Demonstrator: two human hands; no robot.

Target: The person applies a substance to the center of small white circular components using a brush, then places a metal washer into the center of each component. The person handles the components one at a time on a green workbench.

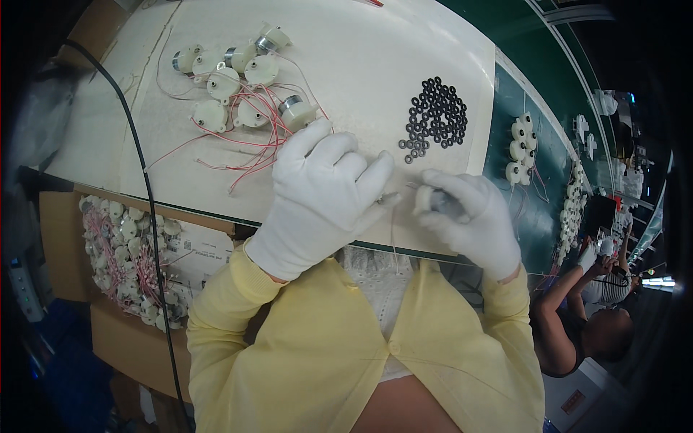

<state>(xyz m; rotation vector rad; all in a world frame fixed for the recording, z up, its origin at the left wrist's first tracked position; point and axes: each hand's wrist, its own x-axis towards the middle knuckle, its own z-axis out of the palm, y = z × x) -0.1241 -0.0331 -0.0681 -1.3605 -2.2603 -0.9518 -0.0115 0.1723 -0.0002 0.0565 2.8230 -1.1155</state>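
My left hand [321, 184], in a white glove, is curled over the near part of the white work surface [346, 86]. Its thumb and forefinger come close together, and what they may hold is too small to make out. To its right, my gloved right hand [473, 220] is closed around a small geared motor [424, 199], whose pale casing shows between the fingers. A thin wire hangs down between both hands. Just beyond my left hand lie several similar motors [222, 84] with tangled red and white wires [263, 144]. Black rings [437, 112] are spread beyond my right hand.
At lower left, a cardboard box [137, 346] holds many wired motors. A black cable [133, 126] crosses the left side. Motors with black rings [521, 148] stand in rows on the green surface [545, 144] at right. Another person [577, 332] works at far right.
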